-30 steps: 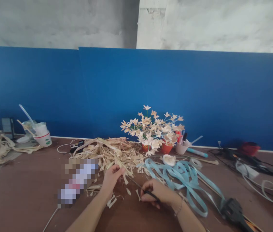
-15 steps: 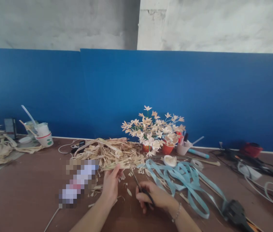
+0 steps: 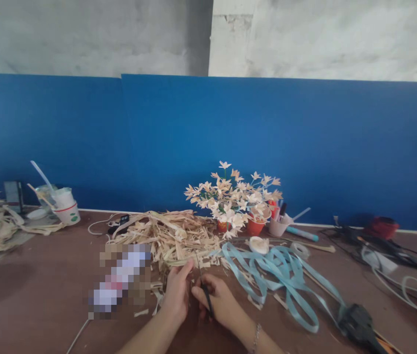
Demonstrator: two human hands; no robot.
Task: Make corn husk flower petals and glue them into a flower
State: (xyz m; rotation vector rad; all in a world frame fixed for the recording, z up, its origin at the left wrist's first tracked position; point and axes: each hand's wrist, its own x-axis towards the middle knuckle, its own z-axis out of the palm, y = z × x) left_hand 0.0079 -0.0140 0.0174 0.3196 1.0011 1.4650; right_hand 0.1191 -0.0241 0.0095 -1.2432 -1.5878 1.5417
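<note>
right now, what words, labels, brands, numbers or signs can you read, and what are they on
No text is readable.
White paper cup with a red rim: green marks, too small and blurred to read.
Red cup under the pale flowers: yellowish marks, too blurred to read.
Pixelated corded object: any print is masked.

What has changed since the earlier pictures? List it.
The right hand, holding the scissors, has moved left, and the left hand slightly right and nearer the person, narrowing the gap. The husk strip the left hand pinched earlier no longer shows plainly; whether it was let go, I cannot tell. Flowers and ribbon stayed put.
</note>
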